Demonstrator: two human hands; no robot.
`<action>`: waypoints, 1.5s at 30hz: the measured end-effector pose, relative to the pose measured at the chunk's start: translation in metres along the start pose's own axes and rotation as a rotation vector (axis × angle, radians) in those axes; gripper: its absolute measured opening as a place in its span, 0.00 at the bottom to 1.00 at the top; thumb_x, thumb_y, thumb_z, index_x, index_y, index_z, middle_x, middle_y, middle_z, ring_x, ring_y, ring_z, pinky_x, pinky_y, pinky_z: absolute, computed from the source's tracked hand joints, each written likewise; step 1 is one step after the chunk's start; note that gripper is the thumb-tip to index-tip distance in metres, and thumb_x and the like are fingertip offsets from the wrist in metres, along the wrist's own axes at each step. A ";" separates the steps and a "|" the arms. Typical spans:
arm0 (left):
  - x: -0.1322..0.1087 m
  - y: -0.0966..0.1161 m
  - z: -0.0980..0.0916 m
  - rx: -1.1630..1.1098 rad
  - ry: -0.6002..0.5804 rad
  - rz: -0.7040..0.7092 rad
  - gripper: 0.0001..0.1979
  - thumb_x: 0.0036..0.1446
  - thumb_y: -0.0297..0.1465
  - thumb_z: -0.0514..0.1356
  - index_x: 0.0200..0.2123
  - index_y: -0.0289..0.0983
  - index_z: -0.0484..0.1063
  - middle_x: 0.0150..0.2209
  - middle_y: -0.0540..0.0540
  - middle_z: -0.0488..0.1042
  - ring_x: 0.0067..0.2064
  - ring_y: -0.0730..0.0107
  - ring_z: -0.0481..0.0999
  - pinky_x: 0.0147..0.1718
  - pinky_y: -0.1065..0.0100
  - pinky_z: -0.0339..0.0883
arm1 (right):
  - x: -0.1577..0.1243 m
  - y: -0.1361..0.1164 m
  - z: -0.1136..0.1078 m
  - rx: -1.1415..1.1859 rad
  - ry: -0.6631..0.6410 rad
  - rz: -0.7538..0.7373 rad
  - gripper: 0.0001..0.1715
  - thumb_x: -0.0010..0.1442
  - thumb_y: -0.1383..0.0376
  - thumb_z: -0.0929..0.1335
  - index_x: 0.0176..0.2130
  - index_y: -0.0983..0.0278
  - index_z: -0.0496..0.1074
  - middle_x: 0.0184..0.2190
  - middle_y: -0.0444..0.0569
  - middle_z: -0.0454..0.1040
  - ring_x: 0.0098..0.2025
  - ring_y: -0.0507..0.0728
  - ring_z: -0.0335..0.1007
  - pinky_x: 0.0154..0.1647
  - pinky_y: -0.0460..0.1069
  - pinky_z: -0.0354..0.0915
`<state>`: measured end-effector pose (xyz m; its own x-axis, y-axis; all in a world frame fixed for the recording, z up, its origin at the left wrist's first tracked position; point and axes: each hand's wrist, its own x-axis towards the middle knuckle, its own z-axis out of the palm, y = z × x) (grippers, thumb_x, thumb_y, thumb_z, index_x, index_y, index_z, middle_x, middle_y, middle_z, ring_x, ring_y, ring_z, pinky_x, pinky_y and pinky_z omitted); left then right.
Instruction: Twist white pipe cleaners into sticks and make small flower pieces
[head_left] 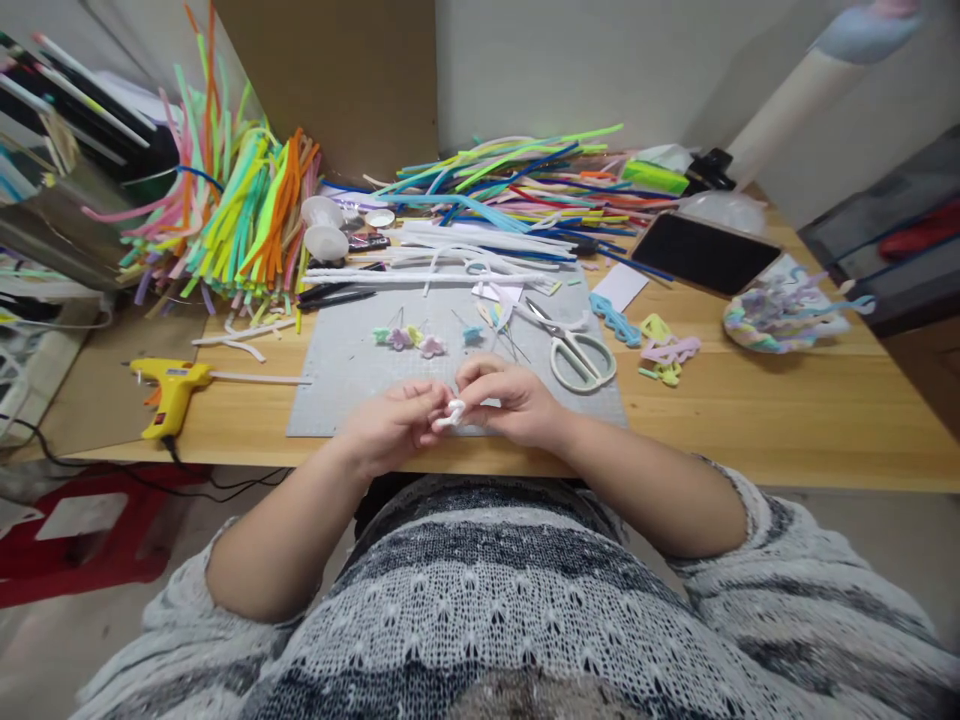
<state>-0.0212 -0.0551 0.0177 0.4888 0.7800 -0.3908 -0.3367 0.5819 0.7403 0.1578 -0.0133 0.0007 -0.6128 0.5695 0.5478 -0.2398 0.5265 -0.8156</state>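
Observation:
A small bent piece of white pipe cleaner [452, 412] is between the fingertips of both hands, over the front edge of the grey cutting mat [345, 370]. My left hand [397, 420] pinches it from the left, fingers closed. From the right, my right hand [510, 402] grips its upper part between thumb and fingers. Beyond the hands lie small pastel flowers on wire stems [431, 346] and a blue one [472, 335]. White-handled scissors [581, 362] rest open on the mat, to the right of my right hand.
A yellow glue gun [174, 392] lies at the left, its cable hanging over the table edge. Coloured pipe cleaners [255, 220] stand bundled at the back left; white ones [487, 245] lie behind the mat. At the right are a phone [705, 252] and twisted pastel pieces [670, 350].

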 end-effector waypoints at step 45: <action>0.027 -0.009 -0.004 -0.180 0.172 -0.017 0.10 0.39 0.26 0.69 0.25 0.30 0.71 0.20 0.51 0.70 0.20 0.82 0.68 0.20 0.80 0.64 | -0.020 -0.023 -0.121 -0.835 0.006 1.202 0.09 0.48 0.61 0.66 0.30 0.64 0.70 0.26 0.50 0.72 0.28 0.56 0.67 0.25 0.48 0.57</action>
<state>-0.0085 -0.0387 -0.0022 0.3564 0.7888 -0.5009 -0.4749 0.6146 0.6299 0.2663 0.0397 0.0312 -0.1214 0.9218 -0.3681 0.9008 -0.0535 -0.4309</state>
